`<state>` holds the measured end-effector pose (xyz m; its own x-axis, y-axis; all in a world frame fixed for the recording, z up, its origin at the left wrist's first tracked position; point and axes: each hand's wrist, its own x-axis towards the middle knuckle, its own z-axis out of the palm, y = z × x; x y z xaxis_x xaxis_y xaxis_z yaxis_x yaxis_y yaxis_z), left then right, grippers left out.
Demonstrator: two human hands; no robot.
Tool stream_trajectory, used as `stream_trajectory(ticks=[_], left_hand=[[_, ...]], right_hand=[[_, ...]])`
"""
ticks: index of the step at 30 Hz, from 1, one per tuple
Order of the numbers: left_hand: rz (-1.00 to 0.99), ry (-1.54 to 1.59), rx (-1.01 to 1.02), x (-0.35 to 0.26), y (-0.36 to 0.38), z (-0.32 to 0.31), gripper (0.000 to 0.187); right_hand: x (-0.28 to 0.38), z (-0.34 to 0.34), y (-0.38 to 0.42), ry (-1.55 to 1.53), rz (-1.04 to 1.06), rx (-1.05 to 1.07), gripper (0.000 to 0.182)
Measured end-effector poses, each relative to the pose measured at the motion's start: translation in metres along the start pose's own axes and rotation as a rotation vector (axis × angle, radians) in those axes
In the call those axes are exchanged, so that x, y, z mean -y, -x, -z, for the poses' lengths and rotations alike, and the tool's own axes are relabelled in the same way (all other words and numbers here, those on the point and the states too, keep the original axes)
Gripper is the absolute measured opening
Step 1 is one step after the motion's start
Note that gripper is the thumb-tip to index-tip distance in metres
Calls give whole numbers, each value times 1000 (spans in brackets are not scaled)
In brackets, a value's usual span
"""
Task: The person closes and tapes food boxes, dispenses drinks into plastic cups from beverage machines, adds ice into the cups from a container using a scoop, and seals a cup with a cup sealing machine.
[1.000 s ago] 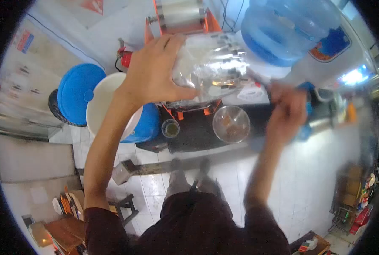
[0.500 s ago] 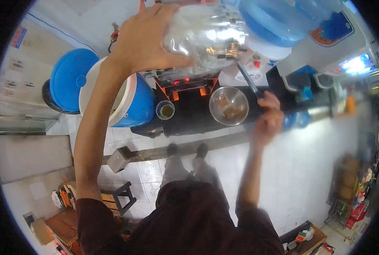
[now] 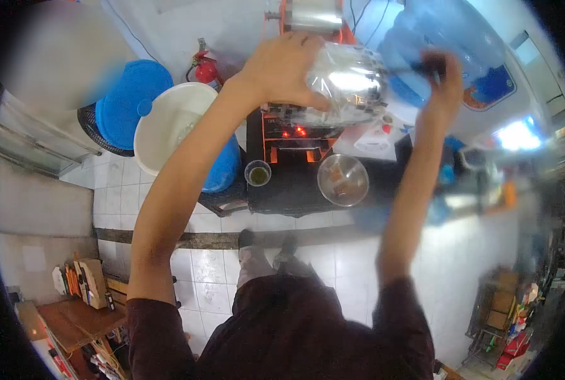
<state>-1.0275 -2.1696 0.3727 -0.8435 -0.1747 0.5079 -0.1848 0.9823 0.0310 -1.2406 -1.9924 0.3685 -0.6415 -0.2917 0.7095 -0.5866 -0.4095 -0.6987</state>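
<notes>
My left hand grips a clear, shiny plastic-wrapped roll from its left side, above an orange and black machine with red lit digits. At the right of the roll, my right hand is raised, its fingers closed round a dark handle; a blurred thin shaft runs from it toward the roll. Below the machine, a metal bowl with brown pieces in it and a small cup of greenish contents stand on the black table.
On the left are a white and blue bucket, a blue lid and a red fire extinguisher. A large blue water bottle stands at upper right. A wooden shelf is at lower left.
My right hand has risen up and to the right with the dark-handled tool. The view has shifted, and more of the machine's top and the fire extinguisher show.
</notes>
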Motion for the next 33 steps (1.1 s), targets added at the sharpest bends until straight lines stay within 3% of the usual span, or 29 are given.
stream_trajectory(ticks=[1,3,4,5,7,8,9,10,13,14,16,17,21,25,29,30,32,33], left_hand=[[5,30,14,0,1,2,99],[42,31,67,-4,1,11,100],[76,39,121,-4,0,14,100],[85,31,117,-4,0,13,100],[34,39,38,1,2,5,96],[52,34,33,3,2,1,96],[27,39,12,4,2,-3,94],[4,42,-10,7,2,-6,92],[53,80,19,3,2,0,90],[62,80,39,1,1,3,91],[50,60,20,5,1,2,91],[22,56,7,3,1,-1,91],[56,73,76,-3,1,10,95],[21,99,26,-2,2,7,100],[-27,38,-307,-10,30,17,97],[-29,8,-420,-15,46,23,94],[178,201,-687,-24,97,9,78],[455,413,-759,-36,131,-2,51]], right_hand=[[-18,-11,-43,32,-11,92,27],[-77,-41,-134,-76,-259,176,35],[-73,-72,-145,-97,-314,11,41],[-73,-74,-146,-105,-311,20,41],[-79,-65,-144,-185,-393,190,43],[-77,-49,-126,-178,-297,229,44],[-39,-41,-81,-183,-258,271,49],[-47,-12,-39,-299,-154,248,46],[-72,9,151,59,-336,-350,29],[-90,9,215,-47,-596,-389,28],[-120,-20,304,-635,-1247,-262,27],[-137,-39,322,-819,-1373,-278,27],[-186,-75,331,-1100,-1391,-323,26],[-170,-65,349,-1224,-1361,-317,28],[-119,-24,390,-1144,-1430,-401,28],[-132,-7,425,-1028,-1337,-223,28],[-120,15,447,-909,-1248,-59,29],[-98,22,437,-1051,-1340,-156,29]])
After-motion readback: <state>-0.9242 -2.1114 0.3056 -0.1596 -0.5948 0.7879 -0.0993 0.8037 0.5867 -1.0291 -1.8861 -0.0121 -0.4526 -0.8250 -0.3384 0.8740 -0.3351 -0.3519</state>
